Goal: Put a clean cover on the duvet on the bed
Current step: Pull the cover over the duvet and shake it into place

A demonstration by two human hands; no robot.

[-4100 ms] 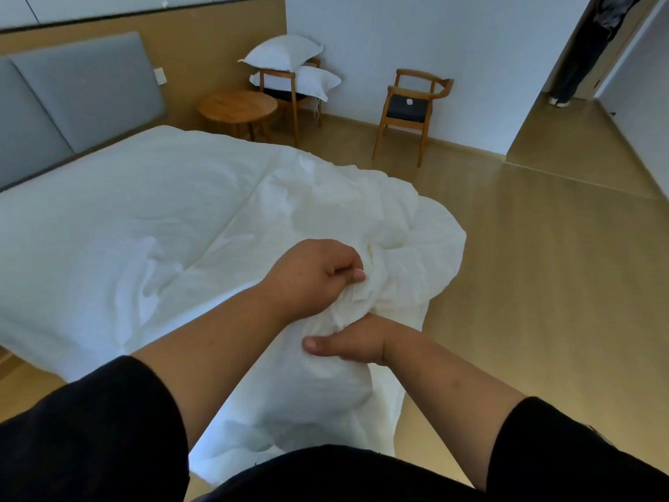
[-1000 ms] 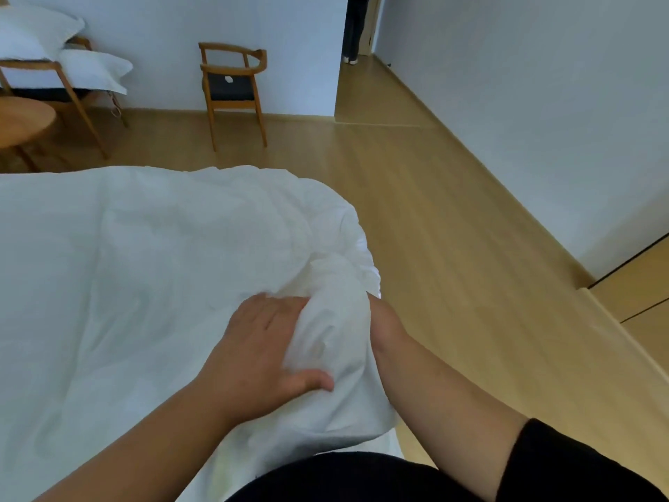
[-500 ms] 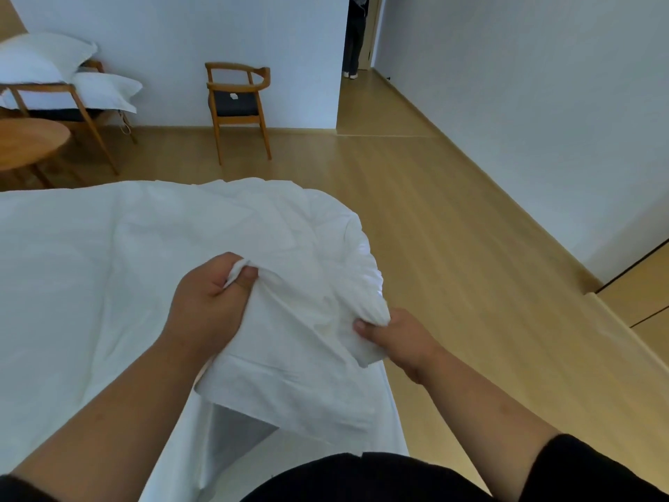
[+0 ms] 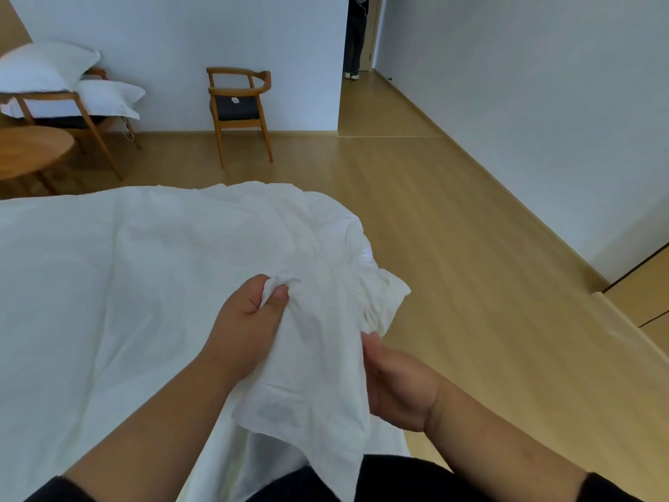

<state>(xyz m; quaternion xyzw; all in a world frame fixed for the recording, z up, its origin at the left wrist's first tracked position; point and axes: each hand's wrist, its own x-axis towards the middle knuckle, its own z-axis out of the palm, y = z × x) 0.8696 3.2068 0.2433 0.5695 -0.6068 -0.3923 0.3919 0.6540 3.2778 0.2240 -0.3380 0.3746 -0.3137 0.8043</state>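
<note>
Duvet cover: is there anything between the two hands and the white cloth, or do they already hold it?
Nothing visible is between them. The left hand pinches a fold of the duvet cover, and the right hand grips its edge at the bed corner.

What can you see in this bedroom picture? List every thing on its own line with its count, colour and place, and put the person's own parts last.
duvet cover: one, white, bunched at the bed's near corner, held by both hands
bed: one, white bedding, left half of the view
pillows: two, white, stacked on the far-left chair
chairs: two, wooden with dark seats, against the back wall
round table: one, wooden, far left beside the bed
floor: one, light wood, right of the bed
standing person: one, dark clothes, in the far doorway
left hand: one, pinches the cover
right hand: one, grips the cover's edge
</note>
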